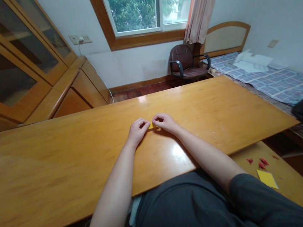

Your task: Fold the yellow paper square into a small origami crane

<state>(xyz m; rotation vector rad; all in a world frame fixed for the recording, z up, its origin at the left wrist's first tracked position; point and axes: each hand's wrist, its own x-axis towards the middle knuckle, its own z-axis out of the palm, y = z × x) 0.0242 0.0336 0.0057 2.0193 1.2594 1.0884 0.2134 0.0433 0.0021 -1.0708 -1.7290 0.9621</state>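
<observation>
Between my two hands, just above or on the wooden table [86, 155], is a small piece of yellow paper [151, 125]. My left hand [139, 130] pinches its left end between thumb and fingers. On the other end, the thumb and fingertips of my right hand [165, 122] are pinched together. Much of the paper is covered by the fingertips, so its folds cannot be made out.
On a lower wooden surface [289, 182] at right lie several small red folded-paper pieces [262, 165] and a yellow paper square [267, 178]. A brown armchair [182, 60] stands beyond the table. Cabinets [66, 96] line the left; a bed [266, 77] is at right.
</observation>
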